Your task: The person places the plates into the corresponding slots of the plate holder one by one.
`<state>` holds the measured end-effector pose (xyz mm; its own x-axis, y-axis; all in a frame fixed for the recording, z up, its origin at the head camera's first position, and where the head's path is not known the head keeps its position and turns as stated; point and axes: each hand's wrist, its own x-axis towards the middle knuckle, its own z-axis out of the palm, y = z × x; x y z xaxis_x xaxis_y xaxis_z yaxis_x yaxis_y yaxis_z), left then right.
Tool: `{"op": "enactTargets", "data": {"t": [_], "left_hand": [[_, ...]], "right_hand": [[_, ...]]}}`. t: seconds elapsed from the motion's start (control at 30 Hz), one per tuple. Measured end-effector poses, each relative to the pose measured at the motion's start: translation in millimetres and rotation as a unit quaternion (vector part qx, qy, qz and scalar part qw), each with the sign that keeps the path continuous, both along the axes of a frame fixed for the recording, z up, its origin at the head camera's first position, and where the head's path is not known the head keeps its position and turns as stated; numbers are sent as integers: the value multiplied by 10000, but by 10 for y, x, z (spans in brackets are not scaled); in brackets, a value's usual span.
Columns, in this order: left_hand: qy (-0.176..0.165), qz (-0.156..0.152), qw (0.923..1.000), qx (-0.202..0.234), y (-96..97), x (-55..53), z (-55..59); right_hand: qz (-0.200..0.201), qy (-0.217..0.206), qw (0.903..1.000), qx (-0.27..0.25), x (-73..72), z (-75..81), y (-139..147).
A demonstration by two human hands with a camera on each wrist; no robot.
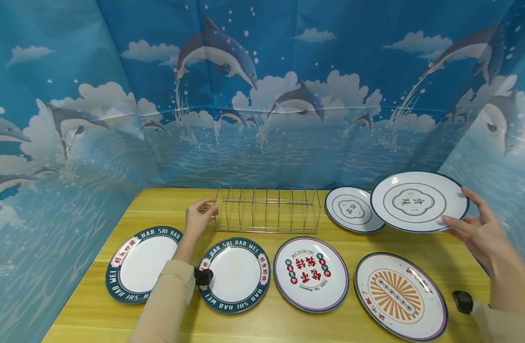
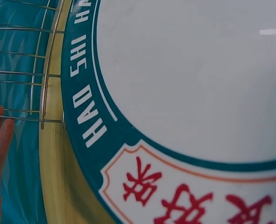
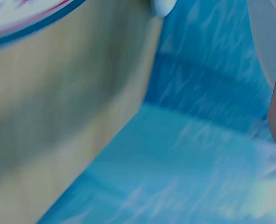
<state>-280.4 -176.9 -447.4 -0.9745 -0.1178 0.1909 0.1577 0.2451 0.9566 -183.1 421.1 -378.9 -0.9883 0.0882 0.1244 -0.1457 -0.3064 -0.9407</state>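
My right hand (image 1: 470,220) grips the right rim of a white plate with a dark edge (image 1: 418,201) and holds it up above the table; the plate's pale underside (image 3: 268,37) shows in the right wrist view. A matching smaller plate (image 1: 350,209) lies just left of it on the table. My left hand (image 1: 200,214) rests on the left end of a wire plate rack (image 1: 268,209), fingers lightly curled at the wires (image 2: 39,70). Below the left wrist sits a teal-rimmed plate (image 1: 234,274), (image 2: 175,93).
On the yellow table (image 1: 267,324) lie another teal-rimmed plate (image 1: 140,264), a white plate with red characters (image 1: 310,272) and a sunburst plate (image 1: 399,295). Blue dolphin-print backdrop (image 1: 262,95) walls the back and both sides.
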Motion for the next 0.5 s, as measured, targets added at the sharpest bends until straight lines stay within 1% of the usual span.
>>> {"op": "enactTargets", "data": {"t": [0.07, 0.17, 0.27, 0.3, 0.5], "left_hand": [[-29, -5, 10000, 24, -1, -9, -5], [-64, -27, 10000, 7, -11, -19, -15], [-98, -33, 9999, 21, -25, -24, -22], [-113, -41, 9999, 11, -31, -26, -23], [-196, -177, 9996, -84, -58, -32, -17]], "right_hand": [[311, 95, 9990, -298, -41, 106, -133], [644, 166, 9969, -432, -122, 234, -355], [777, 198, 9966, -190, -223, 334, -610], [767, 169, 9969, -38, -255, 365, -700], [852, -99, 9951, 492, -424, 523, -1238]]}}
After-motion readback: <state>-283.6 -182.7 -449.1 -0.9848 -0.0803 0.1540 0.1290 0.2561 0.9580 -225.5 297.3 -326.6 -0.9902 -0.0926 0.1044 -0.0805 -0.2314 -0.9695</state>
